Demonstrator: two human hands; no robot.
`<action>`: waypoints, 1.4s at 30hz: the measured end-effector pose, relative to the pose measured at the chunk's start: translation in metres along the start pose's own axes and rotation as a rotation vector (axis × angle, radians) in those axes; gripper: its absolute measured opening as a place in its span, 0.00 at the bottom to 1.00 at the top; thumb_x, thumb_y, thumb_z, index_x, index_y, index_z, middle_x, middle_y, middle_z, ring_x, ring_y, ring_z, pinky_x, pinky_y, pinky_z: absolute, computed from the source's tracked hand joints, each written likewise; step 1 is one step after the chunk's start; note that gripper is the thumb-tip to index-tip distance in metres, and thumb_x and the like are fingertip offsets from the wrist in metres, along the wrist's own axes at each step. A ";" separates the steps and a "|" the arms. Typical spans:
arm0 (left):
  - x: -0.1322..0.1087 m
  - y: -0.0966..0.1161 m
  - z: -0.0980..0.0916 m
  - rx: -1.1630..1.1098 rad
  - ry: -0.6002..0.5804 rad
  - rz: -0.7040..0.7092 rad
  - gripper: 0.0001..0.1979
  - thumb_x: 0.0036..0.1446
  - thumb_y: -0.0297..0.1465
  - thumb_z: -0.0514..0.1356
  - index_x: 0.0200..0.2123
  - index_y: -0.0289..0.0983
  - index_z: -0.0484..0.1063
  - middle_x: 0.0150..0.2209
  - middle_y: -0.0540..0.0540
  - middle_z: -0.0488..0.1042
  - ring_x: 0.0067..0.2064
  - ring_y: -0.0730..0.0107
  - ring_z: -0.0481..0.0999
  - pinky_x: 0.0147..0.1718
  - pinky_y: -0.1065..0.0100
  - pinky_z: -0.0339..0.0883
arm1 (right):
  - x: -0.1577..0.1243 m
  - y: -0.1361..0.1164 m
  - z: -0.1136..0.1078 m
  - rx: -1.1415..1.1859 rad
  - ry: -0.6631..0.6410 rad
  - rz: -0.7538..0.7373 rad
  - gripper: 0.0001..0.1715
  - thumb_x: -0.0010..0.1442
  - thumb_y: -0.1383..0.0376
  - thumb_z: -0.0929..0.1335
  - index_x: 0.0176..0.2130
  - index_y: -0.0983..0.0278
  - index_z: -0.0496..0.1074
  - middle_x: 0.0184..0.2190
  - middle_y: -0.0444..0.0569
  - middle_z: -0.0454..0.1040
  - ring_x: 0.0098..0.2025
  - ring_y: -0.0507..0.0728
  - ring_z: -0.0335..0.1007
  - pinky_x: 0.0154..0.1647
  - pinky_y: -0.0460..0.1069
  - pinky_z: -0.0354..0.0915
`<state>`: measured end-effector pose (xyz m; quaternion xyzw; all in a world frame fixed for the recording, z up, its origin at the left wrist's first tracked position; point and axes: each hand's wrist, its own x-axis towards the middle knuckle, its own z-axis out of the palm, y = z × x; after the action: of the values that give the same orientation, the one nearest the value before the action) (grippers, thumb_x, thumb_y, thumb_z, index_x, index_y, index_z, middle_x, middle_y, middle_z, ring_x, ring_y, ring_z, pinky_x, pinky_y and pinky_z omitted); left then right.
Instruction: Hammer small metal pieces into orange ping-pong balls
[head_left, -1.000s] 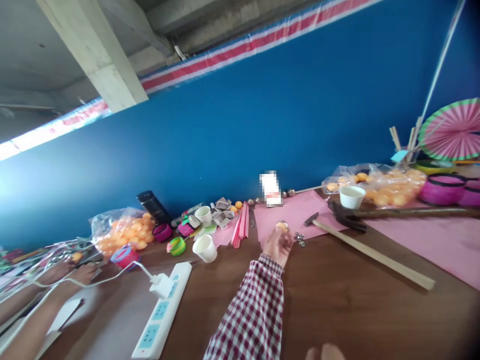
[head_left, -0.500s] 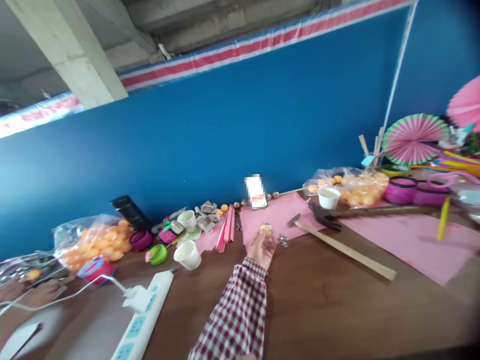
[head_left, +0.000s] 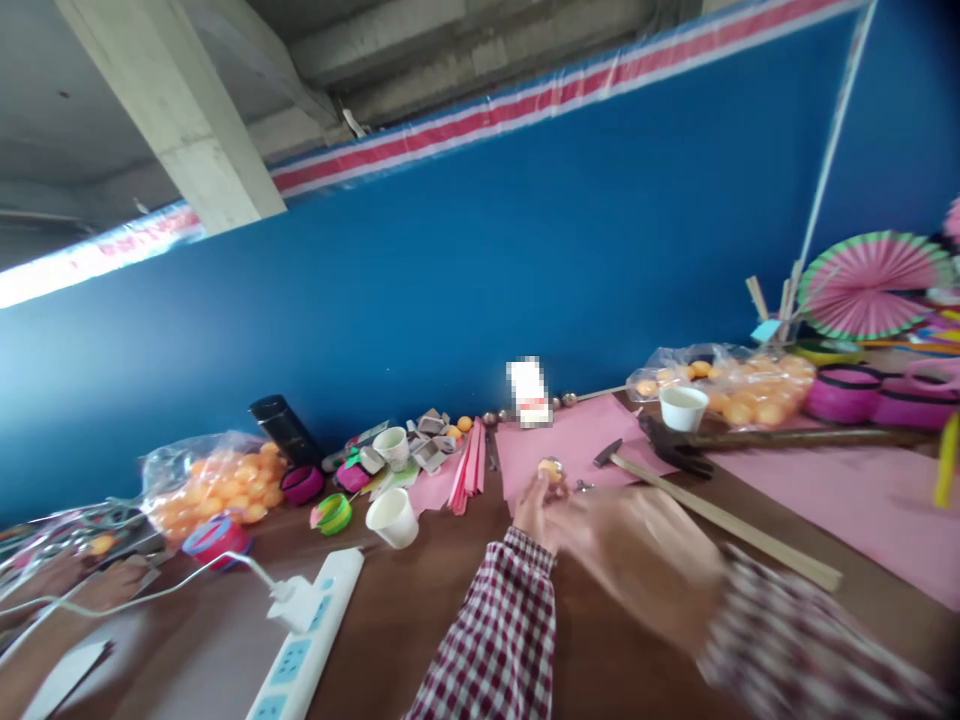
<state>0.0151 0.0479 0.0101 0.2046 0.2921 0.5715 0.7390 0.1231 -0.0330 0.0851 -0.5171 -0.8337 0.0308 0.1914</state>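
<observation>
My left hand (head_left: 531, 508), in a checked sleeve, is closed on a small orange ball (head_left: 551, 467) with a shiny edge showing beside it; the blur hides what that edge is. Close by on the right is my right hand (head_left: 649, 550), smeared by motion, its fingertips near the left hand; its grip cannot be made out. Just beyond the hands lies a small shiny metal piece (head_left: 584, 486), at the edge of a pink sheet (head_left: 592, 430). A light-handled hammer (head_left: 720, 512) rests to the right of them.
A white power strip (head_left: 311, 630) and a paper cup (head_left: 392, 517) stand left. Bags of orange balls (head_left: 232, 482) lie on both sides. A dark-headed hammer (head_left: 795, 439) lies behind the light-handled one. Another person's hands (head_left: 112, 585) are at far left. A blue partition (head_left: 480, 270) runs behind.
My right hand has come in from the right, close to the left hand. The left hand still holds the ball. The whole view has shifted, so things appear further right.
</observation>
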 end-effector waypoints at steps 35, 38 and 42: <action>0.003 0.002 -0.004 0.027 0.025 0.012 0.06 0.50 0.27 0.57 0.32 0.31 0.69 0.31 0.41 0.74 0.28 0.76 0.73 0.28 0.75 0.70 | 0.029 0.090 0.060 0.150 0.028 0.273 0.17 0.58 0.59 0.57 0.37 0.61 0.70 0.35 0.49 0.72 0.36 0.53 0.66 0.34 0.45 0.56; 0.003 0.002 -0.004 0.032 0.030 0.016 0.07 0.50 0.28 0.57 0.32 0.30 0.69 0.31 0.41 0.73 0.29 0.75 0.73 0.28 0.74 0.70 | 0.029 0.092 0.063 0.172 0.059 0.261 0.17 0.58 0.60 0.56 0.38 0.61 0.70 0.35 0.48 0.72 0.36 0.53 0.66 0.35 0.45 0.56; 0.003 0.001 -0.005 0.032 0.026 0.019 0.07 0.50 0.28 0.57 0.33 0.31 0.69 0.32 0.41 0.73 0.29 0.75 0.73 0.28 0.74 0.70 | 0.030 0.094 0.067 0.201 0.092 0.256 0.17 0.59 0.63 0.55 0.37 0.62 0.70 0.36 0.48 0.71 0.37 0.52 0.65 0.36 0.45 0.55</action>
<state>0.0117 0.0509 0.0069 0.2117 0.3087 0.5764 0.7264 0.1678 0.0464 0.0088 -0.5981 -0.7442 0.1145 0.2744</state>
